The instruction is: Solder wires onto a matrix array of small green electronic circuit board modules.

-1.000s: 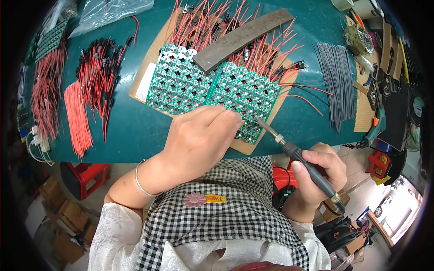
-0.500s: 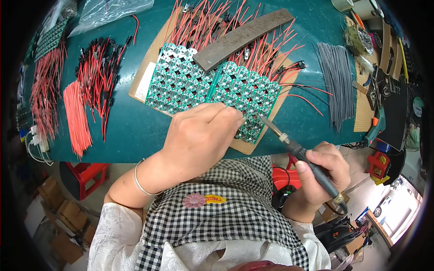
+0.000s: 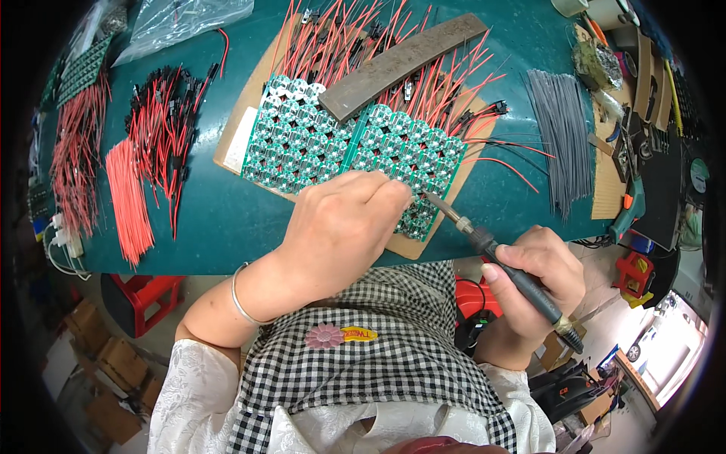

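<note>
1. While my left hand (image 3: pixel 340 227) is resting on the near edge of the green circuit panel (image 3: pixel 355 147), its fingers are curling down onto the round boards, pressing there and gripping nothing that I can make out.
2. My right hand (image 3: pixel 537 284) is clenching the dark handle of the soldering iron (image 3: pixel 499 261), whose tip is pointing up-left, just beside my left fingertips.
3. That panel is lying on a cardboard sheet (image 3: pixel 246 113) on the teal worktop (image 3: pixel 212 219), with red wires (image 3: pixel 423 83) fanning out under a flat metal bar (image 3: pixel 401 64).
4. My left forearm is crossing my chest, wrist bent forward.
</note>
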A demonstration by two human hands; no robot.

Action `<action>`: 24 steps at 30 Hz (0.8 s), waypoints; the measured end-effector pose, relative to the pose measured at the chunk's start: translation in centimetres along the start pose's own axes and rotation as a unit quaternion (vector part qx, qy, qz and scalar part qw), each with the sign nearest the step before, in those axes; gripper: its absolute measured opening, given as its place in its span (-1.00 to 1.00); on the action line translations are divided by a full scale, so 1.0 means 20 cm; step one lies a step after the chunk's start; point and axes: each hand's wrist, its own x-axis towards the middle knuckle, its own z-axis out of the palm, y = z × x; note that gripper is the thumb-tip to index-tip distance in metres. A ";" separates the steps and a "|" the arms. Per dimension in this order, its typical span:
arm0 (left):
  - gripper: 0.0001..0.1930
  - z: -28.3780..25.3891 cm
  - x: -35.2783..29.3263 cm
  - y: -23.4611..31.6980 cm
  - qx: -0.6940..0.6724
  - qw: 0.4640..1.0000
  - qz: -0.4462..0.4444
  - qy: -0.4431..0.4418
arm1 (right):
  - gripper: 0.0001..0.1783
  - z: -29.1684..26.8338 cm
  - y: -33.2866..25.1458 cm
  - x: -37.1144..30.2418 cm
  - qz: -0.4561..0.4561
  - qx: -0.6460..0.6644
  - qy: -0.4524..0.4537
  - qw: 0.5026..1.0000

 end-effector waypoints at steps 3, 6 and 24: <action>-0.84 0.01 0.01 0.00 -0.001 1.000 0.004 0.003 | -0.70 0.00 0.00 0.01 -0.009 -0.012 0.000 1.000; -0.83 -0.01 0.00 0.02 -0.015 1.000 -0.003 0.012 | -0.70 -0.03 0.03 -0.02 -0.015 0.015 0.021 1.000; -0.82 -0.05 -0.13 0.02 -0.036 0.999 0.004 0.026 | -0.68 0.07 -0.03 -0.15 -0.014 -0.014 0.026 0.999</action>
